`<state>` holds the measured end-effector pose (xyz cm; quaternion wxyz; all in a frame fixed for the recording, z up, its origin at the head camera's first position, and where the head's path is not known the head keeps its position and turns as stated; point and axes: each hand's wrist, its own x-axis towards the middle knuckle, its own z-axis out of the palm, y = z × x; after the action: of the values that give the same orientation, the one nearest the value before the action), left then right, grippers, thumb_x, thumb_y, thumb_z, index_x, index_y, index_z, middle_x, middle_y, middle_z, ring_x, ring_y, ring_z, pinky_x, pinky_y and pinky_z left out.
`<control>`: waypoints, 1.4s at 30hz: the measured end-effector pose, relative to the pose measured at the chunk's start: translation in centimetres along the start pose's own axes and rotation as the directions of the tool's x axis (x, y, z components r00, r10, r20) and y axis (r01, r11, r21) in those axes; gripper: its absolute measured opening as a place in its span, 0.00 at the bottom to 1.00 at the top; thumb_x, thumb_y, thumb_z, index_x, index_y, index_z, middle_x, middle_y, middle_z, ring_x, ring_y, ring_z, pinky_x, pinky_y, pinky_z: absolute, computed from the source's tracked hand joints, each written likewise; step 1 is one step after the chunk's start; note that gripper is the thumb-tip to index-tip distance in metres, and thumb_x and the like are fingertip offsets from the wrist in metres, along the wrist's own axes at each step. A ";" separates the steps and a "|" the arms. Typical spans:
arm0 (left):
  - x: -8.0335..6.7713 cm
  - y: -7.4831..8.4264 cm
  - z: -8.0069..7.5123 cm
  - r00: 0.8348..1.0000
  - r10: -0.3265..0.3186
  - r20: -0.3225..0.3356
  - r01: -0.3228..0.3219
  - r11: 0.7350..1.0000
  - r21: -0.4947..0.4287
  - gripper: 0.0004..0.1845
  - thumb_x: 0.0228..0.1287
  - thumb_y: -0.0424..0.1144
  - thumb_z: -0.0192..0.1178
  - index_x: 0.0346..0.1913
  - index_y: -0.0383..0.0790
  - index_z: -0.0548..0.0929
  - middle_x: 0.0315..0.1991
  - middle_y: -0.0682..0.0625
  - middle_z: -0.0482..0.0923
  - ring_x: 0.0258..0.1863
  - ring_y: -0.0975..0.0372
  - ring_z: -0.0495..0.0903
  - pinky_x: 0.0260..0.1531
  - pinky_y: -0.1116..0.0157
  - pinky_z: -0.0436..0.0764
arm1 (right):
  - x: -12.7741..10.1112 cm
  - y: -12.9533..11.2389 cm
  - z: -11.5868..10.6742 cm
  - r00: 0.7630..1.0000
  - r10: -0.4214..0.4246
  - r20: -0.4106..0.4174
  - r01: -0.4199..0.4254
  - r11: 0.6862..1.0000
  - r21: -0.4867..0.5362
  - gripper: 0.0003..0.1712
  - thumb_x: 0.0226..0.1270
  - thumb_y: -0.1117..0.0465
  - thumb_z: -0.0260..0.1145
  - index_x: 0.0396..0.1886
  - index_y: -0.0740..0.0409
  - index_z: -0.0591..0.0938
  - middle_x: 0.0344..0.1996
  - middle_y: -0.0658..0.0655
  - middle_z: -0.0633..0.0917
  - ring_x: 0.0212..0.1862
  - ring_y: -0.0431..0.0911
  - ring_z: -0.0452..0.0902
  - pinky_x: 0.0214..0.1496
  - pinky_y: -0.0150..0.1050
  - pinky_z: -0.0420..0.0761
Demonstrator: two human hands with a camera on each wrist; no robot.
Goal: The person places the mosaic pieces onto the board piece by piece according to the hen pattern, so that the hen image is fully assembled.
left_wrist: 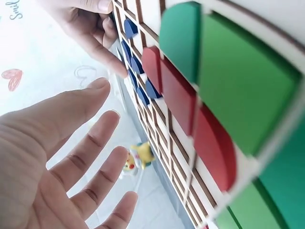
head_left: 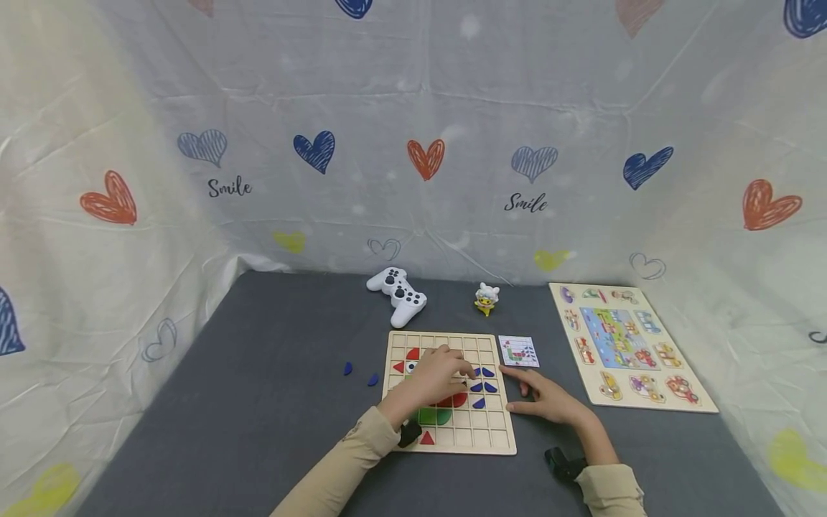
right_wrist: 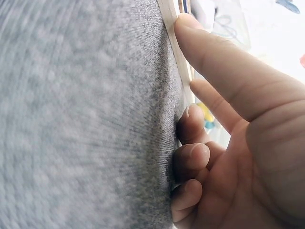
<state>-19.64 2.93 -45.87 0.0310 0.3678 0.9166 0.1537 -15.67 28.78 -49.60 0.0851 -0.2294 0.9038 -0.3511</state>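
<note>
Puzzle board [head_left: 452,431] lay under your left hand [head_left: 439,375], fingers spread and relaxed, your right hand [head_left: 549,402] rested loose at its edge on the bench [head_left: 245,402].

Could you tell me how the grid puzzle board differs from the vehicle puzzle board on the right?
The grid puzzle board has square cells holding plain red, green and blue shapes; the vehicle puzzle board shows pictured pieces. The left hand is over the first; the second lies untouched. Both are pale wood, flat.
</note>
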 end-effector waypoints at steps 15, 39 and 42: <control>-4.3 -3.7 -1.2 0.992 -0.066 -0.108 0.062 0.997 -0.037 0.09 0.57 0.44 0.64 0.42 0.54 0.85 0.43 0.57 0.79 0.44 0.60 0.72 0.48 0.53 0.69 | 0.1 -0.1 0.0 1.000 0.006 0.006 -0.007 1.000 0.018 0.40 0.56 0.50 0.69 0.67 0.56 0.66 0.28 0.54 0.67 0.23 0.37 0.56 0.24 0.29 0.61; -10.0 -9.7 -2.8 0.928 -0.291 -0.232 0.293 0.956 -0.025 0.13 0.50 0.41 0.70 0.41 0.52 0.85 0.36 0.57 0.78 0.40 0.60 0.73 0.44 0.53 0.72 | -0.1 -0.6 0.1 0.999 0.044 -0.004 -0.044 0.999 0.027 0.39 0.56 0.53 0.69 0.67 0.57 0.66 0.28 0.54 0.66 0.23 0.38 0.54 0.24 0.30 0.60; -10.7 -10.3 -3.0 0.918 -0.314 -0.242 0.315 0.948 -0.034 0.13 0.50 0.41 0.70 0.41 0.51 0.84 0.35 0.56 0.79 0.38 0.60 0.73 0.43 0.52 0.72 | -0.1 -0.4 0.2 0.999 0.045 -0.011 -0.045 0.999 0.011 0.38 0.57 0.58 0.69 0.66 0.62 0.66 0.28 0.56 0.67 0.23 0.39 0.54 0.24 0.32 0.59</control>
<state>-19.25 -12.19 -46.74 -0.0590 0.1941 0.9609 0.1884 -15.38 28.38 -49.47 0.0889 -0.2066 0.9074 -0.3550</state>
